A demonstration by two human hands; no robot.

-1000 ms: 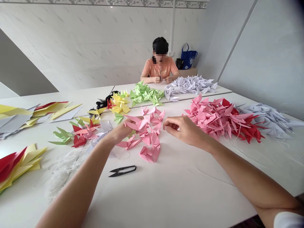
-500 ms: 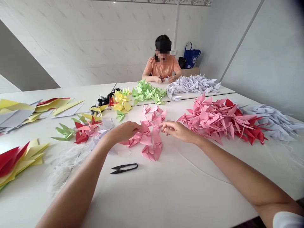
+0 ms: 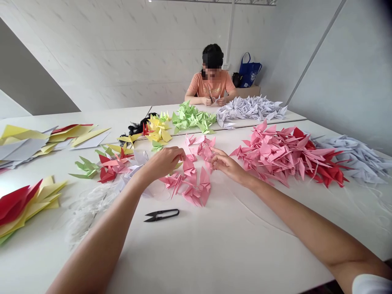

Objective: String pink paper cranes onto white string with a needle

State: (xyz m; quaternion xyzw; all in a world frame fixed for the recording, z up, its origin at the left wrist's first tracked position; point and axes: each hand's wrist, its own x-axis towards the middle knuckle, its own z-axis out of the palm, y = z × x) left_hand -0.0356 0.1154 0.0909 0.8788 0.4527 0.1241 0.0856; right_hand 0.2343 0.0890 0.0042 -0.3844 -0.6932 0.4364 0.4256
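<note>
In the head view, my left hand (image 3: 167, 162) is closed, its fingertips pinching a pink folded paper crane (image 3: 189, 166) above the table. My right hand (image 3: 228, 166) is beside it on the right, fingers bent together close to other pink cranes (image 3: 206, 148); what they grip is too small to make out. Beneath both hands lies a loose group of pink cranes (image 3: 192, 192). A thin white thread (image 3: 255, 214) curves over the table from below my right hand. Black thread snips (image 3: 161, 215) rest in front of me.
To the right are heaps of pink cranes (image 3: 272, 153), red cranes (image 3: 329, 171) and white cranes (image 3: 352, 157). Folded paper (image 3: 27, 204) and white string (image 3: 88, 208) lie left. Across the table, a person (image 3: 211, 83) works near green cranes (image 3: 192, 118).
My left hand has lifted slightly, raising the pink crane off the group below. My right hand's fingers have spread a little and shifted slightly. The view has shifted slightly.
</note>
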